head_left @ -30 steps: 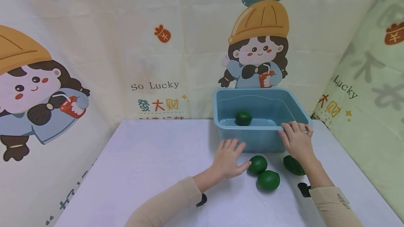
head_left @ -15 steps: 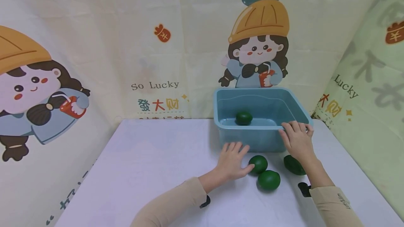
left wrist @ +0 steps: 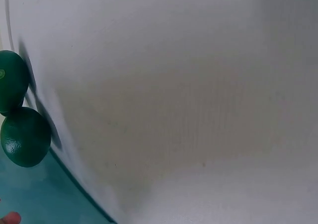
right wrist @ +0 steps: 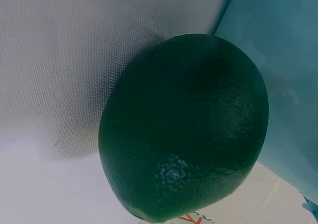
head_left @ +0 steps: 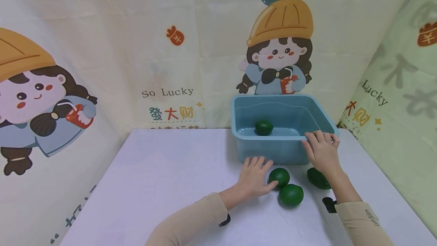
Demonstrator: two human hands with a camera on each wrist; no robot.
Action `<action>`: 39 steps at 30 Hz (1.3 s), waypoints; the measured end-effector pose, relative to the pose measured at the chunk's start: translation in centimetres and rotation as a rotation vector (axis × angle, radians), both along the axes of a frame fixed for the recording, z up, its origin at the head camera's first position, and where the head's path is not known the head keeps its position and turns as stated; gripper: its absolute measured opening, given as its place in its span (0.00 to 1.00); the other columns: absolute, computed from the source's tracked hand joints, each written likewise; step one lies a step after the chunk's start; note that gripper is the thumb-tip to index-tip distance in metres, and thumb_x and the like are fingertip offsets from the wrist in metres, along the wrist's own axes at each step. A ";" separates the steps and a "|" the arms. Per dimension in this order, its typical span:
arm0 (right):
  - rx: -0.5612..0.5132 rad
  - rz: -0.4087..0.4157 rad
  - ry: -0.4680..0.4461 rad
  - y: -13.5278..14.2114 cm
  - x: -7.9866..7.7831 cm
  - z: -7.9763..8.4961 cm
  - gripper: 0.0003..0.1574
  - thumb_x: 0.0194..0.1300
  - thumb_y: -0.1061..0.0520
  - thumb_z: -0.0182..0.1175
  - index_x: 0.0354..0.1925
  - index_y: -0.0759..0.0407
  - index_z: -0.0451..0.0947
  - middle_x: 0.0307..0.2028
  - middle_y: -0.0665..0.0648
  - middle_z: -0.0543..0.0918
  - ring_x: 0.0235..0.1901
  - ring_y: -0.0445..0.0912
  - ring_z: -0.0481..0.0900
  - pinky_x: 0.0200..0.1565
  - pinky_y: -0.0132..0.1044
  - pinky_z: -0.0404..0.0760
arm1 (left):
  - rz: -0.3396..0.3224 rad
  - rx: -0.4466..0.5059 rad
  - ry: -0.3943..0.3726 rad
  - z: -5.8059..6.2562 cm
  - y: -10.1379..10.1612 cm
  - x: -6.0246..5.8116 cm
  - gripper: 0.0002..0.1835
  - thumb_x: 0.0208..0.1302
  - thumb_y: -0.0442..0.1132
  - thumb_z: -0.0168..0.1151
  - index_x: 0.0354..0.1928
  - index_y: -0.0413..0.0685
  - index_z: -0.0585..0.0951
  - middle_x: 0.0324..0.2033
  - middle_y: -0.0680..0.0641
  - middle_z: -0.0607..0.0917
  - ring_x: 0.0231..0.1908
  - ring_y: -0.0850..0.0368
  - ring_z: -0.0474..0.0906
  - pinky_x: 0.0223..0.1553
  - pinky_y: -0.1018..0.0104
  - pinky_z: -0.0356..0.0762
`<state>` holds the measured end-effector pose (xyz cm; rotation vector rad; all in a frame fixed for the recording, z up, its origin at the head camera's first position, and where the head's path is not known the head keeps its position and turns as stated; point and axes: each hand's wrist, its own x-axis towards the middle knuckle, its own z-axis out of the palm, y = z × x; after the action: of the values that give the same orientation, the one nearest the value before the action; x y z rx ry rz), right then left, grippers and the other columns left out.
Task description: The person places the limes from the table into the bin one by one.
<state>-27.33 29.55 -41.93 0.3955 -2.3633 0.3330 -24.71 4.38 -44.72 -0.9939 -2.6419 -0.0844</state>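
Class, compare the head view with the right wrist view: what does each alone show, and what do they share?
Only the head view: the left hand, the right hand gripping the blue bin, a fruit inside it, two fruits near the left hand.
Only the right wrist view: the pitted skin of the green fruit and the weave of the white table cover.
Both: a green fruit, the blue bin and the white table cover.

Beige for you on both sides: your left sleeve point(head_left: 191, 215) runs long to the wrist, your right sleeve point(head_left: 362, 225) matches, and there, near its cuff point(head_left: 348, 207), dark lettering point(head_left: 372, 218), too blurred to read! A small black piece point(head_left: 225, 220) shows by the left, a second black piece point(head_left: 329, 205) by the right; left hand point(head_left: 254, 179) bare, right hand point(head_left: 323, 155) bare.
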 end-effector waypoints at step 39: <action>0.004 0.012 0.006 -0.3 -0.3 0.9 0.37 0.69 0.35 0.28 0.44 0.64 0.69 0.38 0.65 0.67 0.39 0.61 0.60 0.45 0.61 0.44 | 0.045 -0.080 -0.110 -1.3 1.3 -0.1 0.31 0.56 0.68 0.45 0.57 0.63 0.66 0.46 0.56 0.70 0.47 0.60 0.65 0.52 0.59 0.62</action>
<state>-27.63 29.26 -41.07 0.4123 -2.3573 0.3327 -24.86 5.64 -46.01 -0.9799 -2.7860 -0.0243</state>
